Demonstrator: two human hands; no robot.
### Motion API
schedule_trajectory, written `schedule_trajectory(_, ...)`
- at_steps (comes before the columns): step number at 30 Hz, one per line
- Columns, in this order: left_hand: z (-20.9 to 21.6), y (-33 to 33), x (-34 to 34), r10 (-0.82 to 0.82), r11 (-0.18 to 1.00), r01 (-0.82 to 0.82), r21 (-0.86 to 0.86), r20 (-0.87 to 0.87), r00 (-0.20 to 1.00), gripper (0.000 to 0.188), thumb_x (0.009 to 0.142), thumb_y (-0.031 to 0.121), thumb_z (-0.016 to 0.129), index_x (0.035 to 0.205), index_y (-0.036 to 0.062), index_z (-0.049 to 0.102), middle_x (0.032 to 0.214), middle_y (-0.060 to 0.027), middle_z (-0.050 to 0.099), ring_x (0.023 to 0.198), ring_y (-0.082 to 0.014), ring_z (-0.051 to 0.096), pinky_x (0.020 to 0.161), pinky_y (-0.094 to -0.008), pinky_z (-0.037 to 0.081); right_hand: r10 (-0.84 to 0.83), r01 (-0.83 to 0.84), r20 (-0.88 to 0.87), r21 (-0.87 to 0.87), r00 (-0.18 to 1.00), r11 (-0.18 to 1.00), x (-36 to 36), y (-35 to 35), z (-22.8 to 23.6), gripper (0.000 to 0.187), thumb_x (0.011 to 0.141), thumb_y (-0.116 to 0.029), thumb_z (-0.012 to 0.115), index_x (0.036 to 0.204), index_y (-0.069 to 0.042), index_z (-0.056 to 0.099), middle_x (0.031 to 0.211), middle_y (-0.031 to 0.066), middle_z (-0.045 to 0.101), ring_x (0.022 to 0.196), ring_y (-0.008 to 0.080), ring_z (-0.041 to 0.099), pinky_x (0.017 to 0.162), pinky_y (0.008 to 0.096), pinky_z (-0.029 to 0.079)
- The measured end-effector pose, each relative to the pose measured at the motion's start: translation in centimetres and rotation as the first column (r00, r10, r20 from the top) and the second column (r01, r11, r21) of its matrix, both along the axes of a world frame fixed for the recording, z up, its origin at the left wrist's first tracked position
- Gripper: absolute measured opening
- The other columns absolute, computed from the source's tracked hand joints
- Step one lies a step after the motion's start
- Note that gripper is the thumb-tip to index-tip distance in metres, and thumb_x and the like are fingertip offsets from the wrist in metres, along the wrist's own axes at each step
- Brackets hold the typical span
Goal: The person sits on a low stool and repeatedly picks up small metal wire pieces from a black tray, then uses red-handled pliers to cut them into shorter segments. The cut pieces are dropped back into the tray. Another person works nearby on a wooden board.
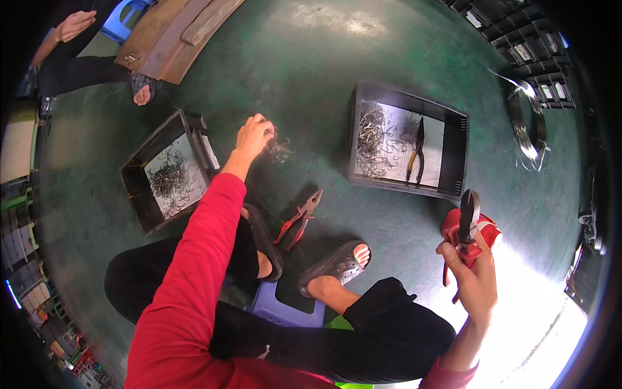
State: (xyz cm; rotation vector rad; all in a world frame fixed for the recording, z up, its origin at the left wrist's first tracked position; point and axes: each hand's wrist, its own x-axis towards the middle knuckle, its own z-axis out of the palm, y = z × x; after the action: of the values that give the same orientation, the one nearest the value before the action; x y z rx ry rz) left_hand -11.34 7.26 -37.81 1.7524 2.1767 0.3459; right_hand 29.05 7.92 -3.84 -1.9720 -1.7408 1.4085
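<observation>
My left hand (254,136) is stretched out over the floor between two black crates, its fingers closed. A small tangle of thin bent wire pieces (280,150) hangs at its fingertips, slightly blurred. On the right, my right hand (476,279) grips pliers (468,217) with red handles and dark jaws pointing up. A second pair of red-handled pliers (301,220) lies on the floor in front of my feet. The left crate (134,188) holds a heap of bent wire pieces (173,181). In the right crate (408,187) lie more wire pieces (372,133) and yellow-and-black pliers (416,152).
A red-and-white object (490,230) stands on the floor behind the held pliers. A wire coil (528,126) lies at the far right, near stacked black crates (528,48). Another person's leg (84,76) and a wooden board (162,45) are at the upper left. A blue-purple stool (285,308) is beneath me.
</observation>
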Motion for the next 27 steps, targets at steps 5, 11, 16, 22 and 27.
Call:
schedule_trajectory(5,-0.3,0.2,0.6,0.114,0.992,-0.114,0.052,0.011,0.993,0.01,0.078,0.018,0.069,0.083,0.0103,0.064,0.101,-0.004,0.058,0.102,-0.0266,0.053,0.082,-0.0393,0.045,0.066,-0.07,0.064,0.056,0.996,0.996,-0.7,-0.1,0.5,0.018,0.083,-0.012,0.065,0.092,-0.002,0.054,0.067,0.0018,0.048,0.063,0.0103,0.043,0.06,0.0255,0.037)
schedule_trajectory(11,-0.6,-1.7,-0.2,0.416,0.906,-0.423,0.03,0.126,0.901,0.009,0.081,0.017,0.065,0.088,0.0112,0.066,0.097,-0.0073,0.06,0.097,-0.0297,0.056,0.08,-0.0416,0.046,0.079,-0.081,0.037,0.039,0.996,0.996,-1.2,-1.3,2.9,0.018,0.083,-0.012,0.066,0.092,-0.002,0.053,0.069,0.0034,0.049,0.064,0.0117,0.044,0.061,0.0268,0.038)
schedule_trajectory(16,-0.8,-1.5,-0.3,0.255,0.943,-0.289,0.167,0.198,0.946,0.009,0.077,0.014,0.068,0.086,0.0118,0.066,0.092,-0.0058,0.061,0.094,-0.0285,0.057,0.079,-0.04,0.047,0.042,-0.04,-0.035,0.055,0.999,0.998,-1.2,-1.7,2.8,0.018,0.083,-0.012,0.066,0.092,-0.002,0.053,0.071,0.0042,0.051,0.065,0.0126,0.045,0.063,0.0264,0.039)
schedule_trajectory(22,-0.7,0.1,2.8,0.01,0.976,-0.04,0.214,0.142,0.99,0.01,0.075,0.017,0.07,0.082,0.0129,0.064,0.09,-0.0032,0.061,0.093,-0.0253,0.055,0.079,-0.0395,0.043,0.06,-0.062,0.052,0.029,0.997,0.998,-1.0,-0.6,1.7,0.02,0.083,-0.015,0.066,0.092,-0.002,0.054,0.073,0.0041,0.052,0.066,0.0132,0.046,0.063,0.0268,0.039)
schedule_trajectory(27,-0.8,-1.1,4.9,0.033,0.977,-0.026,0.212,-0.027,0.999,0.017,0.074,0.023,0.073,0.081,0.0133,0.062,0.088,-0.0011,0.058,0.093,-0.0237,0.054,0.076,-0.0412,0.041,0.078,-0.078,0.073,-0.001,0.994,0.997,-1.2,-0.4,1.6,0.019,0.083,-0.014,0.066,0.092,-0.002,0.054,0.073,0.0043,0.052,0.066,0.0134,0.046,0.063,0.0268,0.04)
